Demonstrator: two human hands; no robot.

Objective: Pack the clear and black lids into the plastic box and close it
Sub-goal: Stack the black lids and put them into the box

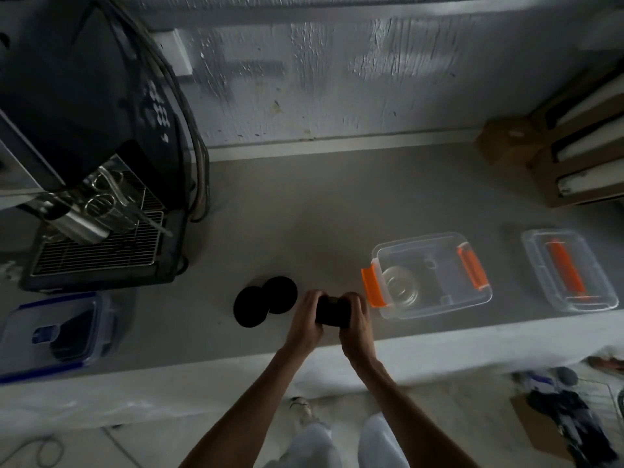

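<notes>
Surface: a grey counter (pixel 337 204) runs along a white-painted wall (pixel 337 79), in dim light.
Left hand (pixel 305 320): its fingers are curled round the left edge of the held black lid (pixel 332 311), thumb on the near side.
Right hand (pixel 356 324): its fingers are curled over the lid's right edge, so both hands grip it between them, just above the counter's near part.
Held black lid: dark and partly covered by the fingers; whether it is one piece or a small stack, I cannot tell.
Loose black lids (pixel 251 307): two round discs lie flat and overlapping on the counter, just left of the left hand.
Plastic box (pixel 449 275): clear, with orange latches, it stands uncovered just right of the right hand.
Clear lid (pixel 400 287): it lies inside the box, at the end nearest the right hand.
Box cover (pixel 604 298): clear with an orange handle, it lies well to the right of the box.
Coffee machine (pixel 84 113): far left of the hands, against the wall.
Blue-clipped container (pixel 57 332): on the counter, well left of the left hand.
</notes>
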